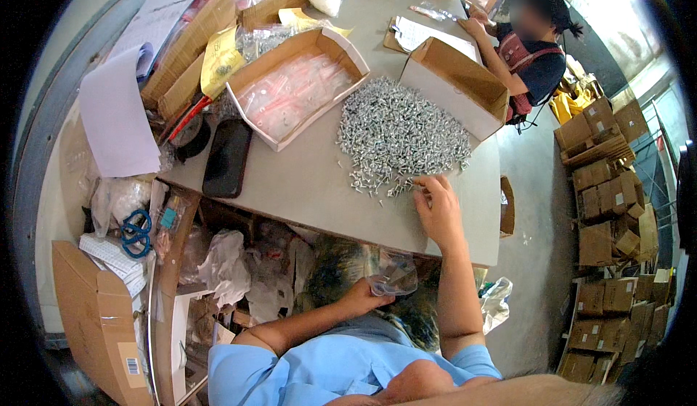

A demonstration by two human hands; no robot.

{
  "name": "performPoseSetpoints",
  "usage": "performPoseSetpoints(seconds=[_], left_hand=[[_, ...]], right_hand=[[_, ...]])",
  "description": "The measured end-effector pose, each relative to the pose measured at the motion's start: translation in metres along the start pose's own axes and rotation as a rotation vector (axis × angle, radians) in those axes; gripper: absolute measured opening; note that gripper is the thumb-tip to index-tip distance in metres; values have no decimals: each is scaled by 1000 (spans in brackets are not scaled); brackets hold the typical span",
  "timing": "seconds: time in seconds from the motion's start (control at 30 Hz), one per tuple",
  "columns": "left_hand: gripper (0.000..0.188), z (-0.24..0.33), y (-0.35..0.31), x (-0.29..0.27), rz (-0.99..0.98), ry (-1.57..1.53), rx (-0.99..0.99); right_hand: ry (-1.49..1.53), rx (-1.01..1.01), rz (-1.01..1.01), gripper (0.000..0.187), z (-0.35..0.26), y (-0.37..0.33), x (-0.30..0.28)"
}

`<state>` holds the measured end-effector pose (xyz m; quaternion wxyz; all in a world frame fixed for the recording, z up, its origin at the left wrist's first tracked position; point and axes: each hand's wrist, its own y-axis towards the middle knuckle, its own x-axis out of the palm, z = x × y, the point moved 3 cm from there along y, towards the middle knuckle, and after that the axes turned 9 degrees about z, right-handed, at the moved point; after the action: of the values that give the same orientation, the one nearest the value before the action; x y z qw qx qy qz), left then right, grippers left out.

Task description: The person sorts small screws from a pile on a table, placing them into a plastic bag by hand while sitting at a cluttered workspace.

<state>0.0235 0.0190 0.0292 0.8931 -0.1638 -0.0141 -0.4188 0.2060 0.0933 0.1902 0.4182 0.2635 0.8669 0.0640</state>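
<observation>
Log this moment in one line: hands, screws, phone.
left hand: holding clear plastic container | right hand: at near edge of screw pile | phone: lying on table

No wording can be read — a white barcode label [132,365] sits on the brown carton [91,308], left of the left hand [364,298], its print too small.

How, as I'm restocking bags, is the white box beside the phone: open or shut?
Open: the white box shows clear bags inside, uncovered.
</observation>
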Motion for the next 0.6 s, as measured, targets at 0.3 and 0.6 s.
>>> performPoseSetpoints(seconds=[0.3, 0.6], left_hand=[[27, -1, 0, 0, 2, -56, -23], [25, -7, -1, 0, 19, -136, -6]], right_hand=[[-51, -139, -19, 14, 7, 15, 13], [-34, -136, -248, 12, -11, -26, -6]])
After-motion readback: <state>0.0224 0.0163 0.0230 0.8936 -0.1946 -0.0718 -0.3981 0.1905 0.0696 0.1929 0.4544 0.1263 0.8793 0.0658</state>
